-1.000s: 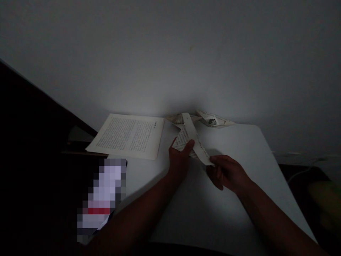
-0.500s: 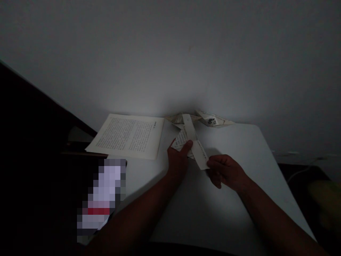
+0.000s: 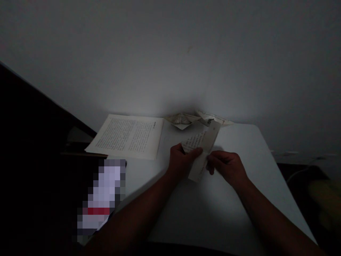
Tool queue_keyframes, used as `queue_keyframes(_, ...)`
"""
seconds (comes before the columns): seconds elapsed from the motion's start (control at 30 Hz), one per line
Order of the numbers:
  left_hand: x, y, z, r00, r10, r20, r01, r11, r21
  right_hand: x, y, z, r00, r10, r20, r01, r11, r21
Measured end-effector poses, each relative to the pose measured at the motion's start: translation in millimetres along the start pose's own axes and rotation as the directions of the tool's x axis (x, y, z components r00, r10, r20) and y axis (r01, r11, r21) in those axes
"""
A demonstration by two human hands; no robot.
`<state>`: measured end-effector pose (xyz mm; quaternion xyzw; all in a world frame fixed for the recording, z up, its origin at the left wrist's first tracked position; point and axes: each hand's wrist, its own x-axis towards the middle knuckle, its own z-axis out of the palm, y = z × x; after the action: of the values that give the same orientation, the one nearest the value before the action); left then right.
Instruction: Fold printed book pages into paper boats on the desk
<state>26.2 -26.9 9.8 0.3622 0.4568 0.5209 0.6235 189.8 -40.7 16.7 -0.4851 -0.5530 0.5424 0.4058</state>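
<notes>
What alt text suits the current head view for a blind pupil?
A left hand grips a folded paper over a white table, the right hand at its edge. Behind are two boat-shaped papers; printed sheets lie to the left.

Dim wall (image 3: 170,53) behind white table (image 3: 245,156)

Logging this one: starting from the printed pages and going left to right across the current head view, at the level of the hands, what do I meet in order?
Printed pages → left hand → folded paper, in the left hand's grip → right hand, fingers curled.
</notes>
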Motion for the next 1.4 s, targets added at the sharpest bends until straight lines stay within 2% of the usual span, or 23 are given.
queue_keyframes(0.13, -3, 3, 2.1, 1.000, 0.004, 0.011, -0.005, 0.995, 0.095, -2, 3, -2, 0.995, -0.074, -0.070, 0.074, 0.997, 0.002)
queue_keyframes(0.27, -3, 5, 1.6, 0.997, 0.000, 0.075, -0.011, 0.989, 0.148, -3, -1, 2, 0.989, -0.118, -0.092, 0.118, 0.993, -0.001)
queue_keyframes(0.43, -3, 6, 1.1, 0.993, -0.012, 0.118, -0.014, 0.975, 0.223, -2, 1, 5, 0.979, -0.098, -0.176, 0.107, 0.994, 0.039)
queue_keyframes(0.57, -2, 7, 0.6, 0.989, -0.005, 0.150, -0.031, 0.971, 0.238, -1, 10, 2, 0.977, -0.097, -0.189, 0.109, 0.993, 0.053)
queue_keyframes(0.73, -3, 6, -0.3, 0.984, -0.057, 0.171, 0.009, 0.964, 0.265, 0, 17, -1, 0.961, -0.091, -0.263, 0.124, 0.986, 0.112)
queue_keyframes(0.87, -4, 6, 0.0, 0.976, -0.074, 0.203, 0.019, 0.966, 0.259, 0, 14, -2, 0.944, -0.079, -0.322, 0.133, 0.980, 0.148)
queue_keyframes(1.03, -6, 6, 0.7, 0.969, -0.085, 0.231, 0.014, 0.955, 0.296, 3, 10, -4, 0.920, -0.091, -0.381, 0.201, 0.944, 0.262)
queue_keyframes(1.2, -6, 7, 0.0, 0.964, -0.079, 0.253, -0.006, 0.948, 0.319, 5, 7, -6, 0.883, -0.069, -0.465, 0.239, 0.917, 0.319)
queue_keyframes(1.4, -6, 7, -0.7, 0.956, -0.089, 0.278, -0.010, 0.941, 0.337, 8, 2, -9, 0.860, -0.074, -0.506, 0.288, 0.888, 0.359)
